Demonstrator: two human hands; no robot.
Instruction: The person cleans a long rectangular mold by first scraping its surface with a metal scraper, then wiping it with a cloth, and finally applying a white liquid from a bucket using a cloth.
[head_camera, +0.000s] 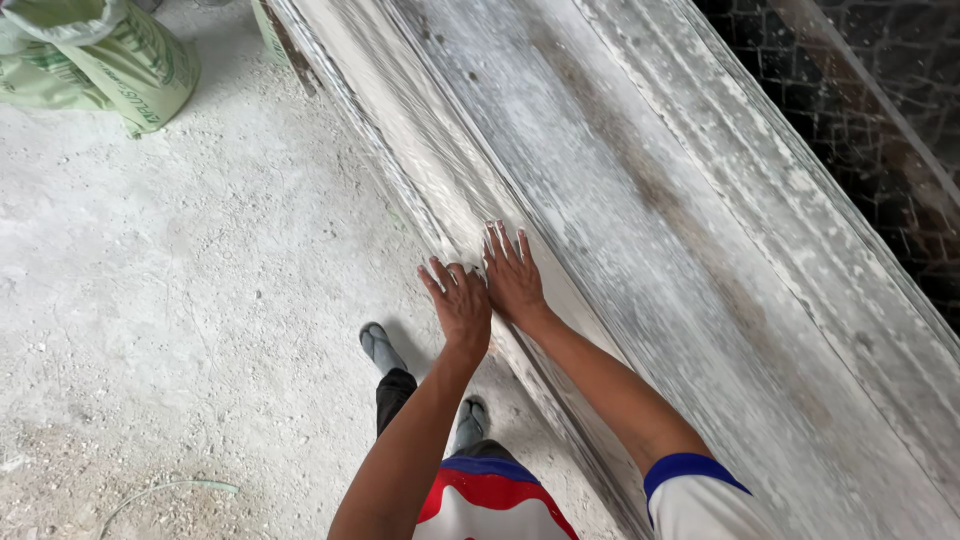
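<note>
A long white plaster moulding form (640, 200) runs diagonally from the top left to the bottom right, its surface streaked grey and brown. My left hand (460, 305) lies flat on its near stepped edge, fingers spread. My right hand (513, 280) presses flat beside it, a little further up the sloped face, and the two hands touch at the thumbs. Neither hand holds anything.
A dusty concrete floor (180, 280) lies to the left. Green sacks (90, 55) stand at the top left corner. My feet in grey footwear (380, 348) stand close to the form's edge. A dark wire mesh (860, 90) is behind the form at the top right.
</note>
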